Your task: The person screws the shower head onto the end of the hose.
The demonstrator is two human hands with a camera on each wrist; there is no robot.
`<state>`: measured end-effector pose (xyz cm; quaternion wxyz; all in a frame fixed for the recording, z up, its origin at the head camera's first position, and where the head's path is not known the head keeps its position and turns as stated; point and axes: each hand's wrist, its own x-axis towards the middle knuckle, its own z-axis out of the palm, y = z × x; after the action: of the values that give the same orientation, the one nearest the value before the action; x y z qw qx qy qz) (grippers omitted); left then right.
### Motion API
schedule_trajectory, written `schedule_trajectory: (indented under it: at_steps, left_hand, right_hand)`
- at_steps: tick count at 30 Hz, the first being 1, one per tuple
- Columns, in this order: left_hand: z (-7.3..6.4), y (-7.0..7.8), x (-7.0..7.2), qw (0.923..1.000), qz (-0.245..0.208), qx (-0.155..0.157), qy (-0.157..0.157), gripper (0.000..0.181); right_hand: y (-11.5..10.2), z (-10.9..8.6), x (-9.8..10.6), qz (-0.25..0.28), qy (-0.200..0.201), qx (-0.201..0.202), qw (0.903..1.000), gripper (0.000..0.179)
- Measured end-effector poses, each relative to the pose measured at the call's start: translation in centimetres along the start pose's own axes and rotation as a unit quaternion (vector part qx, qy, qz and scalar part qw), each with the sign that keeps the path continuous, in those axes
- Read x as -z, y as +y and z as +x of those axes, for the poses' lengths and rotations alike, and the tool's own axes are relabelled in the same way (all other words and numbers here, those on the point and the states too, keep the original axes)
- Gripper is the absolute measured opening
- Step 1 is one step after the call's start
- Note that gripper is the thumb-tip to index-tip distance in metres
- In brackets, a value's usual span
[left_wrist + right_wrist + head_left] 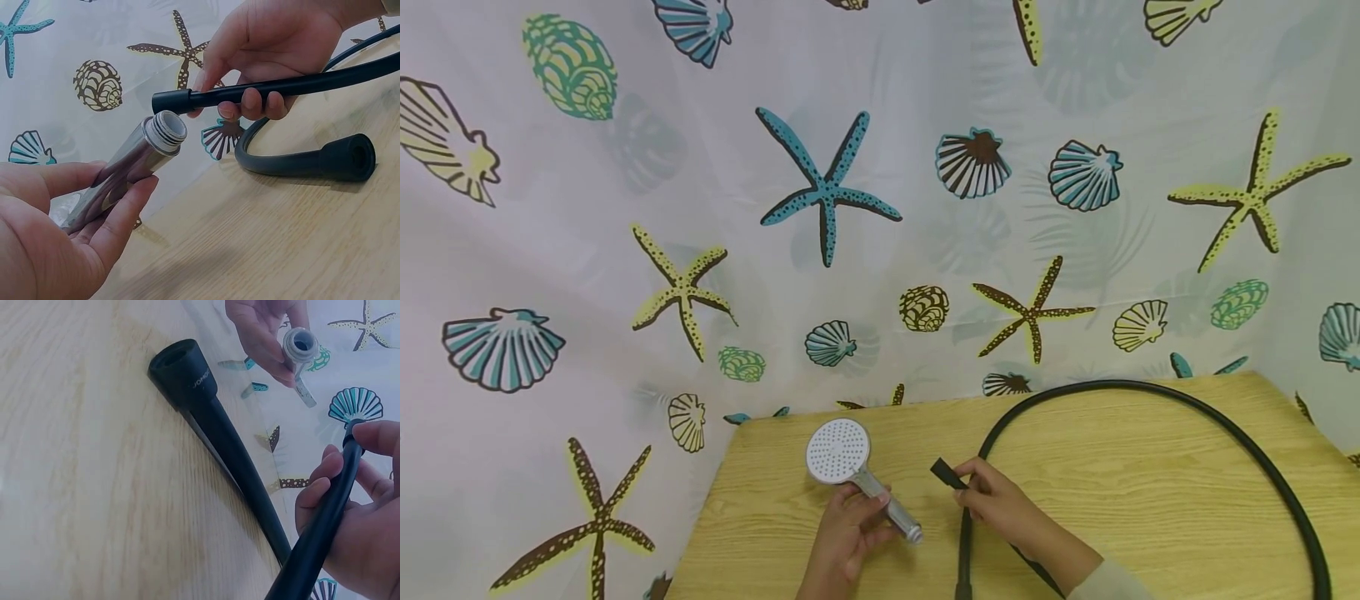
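Observation:
A handheld shower head (838,451) with a white, dotted round face and a silver handle is gripped by my left hand (847,529). The handle's threaded end (169,129) points toward the hose in the left wrist view. My right hand (1000,504) pinches a black shower hose (262,87) just behind its end fitting (172,102). In the left wrist view that fitting overlaps the air close above the threads; in the head view a gap separates the two. The hose's other end (182,374), a wider lettered connector, lies on the table.
The rest of the hose (1112,385) loops across the right side of the wooden table (1112,475). Behind and to the left hangs a white curtain (880,333) printed with shells and starfish, meeting the table's back edge.

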<state>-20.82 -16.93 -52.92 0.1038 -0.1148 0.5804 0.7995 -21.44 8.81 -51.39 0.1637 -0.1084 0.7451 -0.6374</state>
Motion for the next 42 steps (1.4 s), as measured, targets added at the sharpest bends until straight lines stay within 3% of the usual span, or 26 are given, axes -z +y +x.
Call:
schedule_trajectory:
  at_steps: [10, 21, 42]
  left_hand:
    - [0.0, 0.1, -0.4, 0.9999, -0.005, -0.007, 0.010, 0.069]
    - [-0.2, 0.5, -1.1, 0.9992, -0.019, -0.012, 0.033, 0.075]
    - [0.0, 0.7, -1.9, 0.9970, -0.039, -0.046, 0.048, 0.067]
  right_hand:
    - [0.2, -0.3, -0.5, -0.025, 0.012, 0.014, 0.9995, 0.032]
    - [0.5, -0.8, -0.8, -0.098, 0.024, 0.030, 0.9945, 0.032]
    - [0.4, -1.5, -1.2, -0.111, 0.001, 0.037, 0.9931, 0.033]
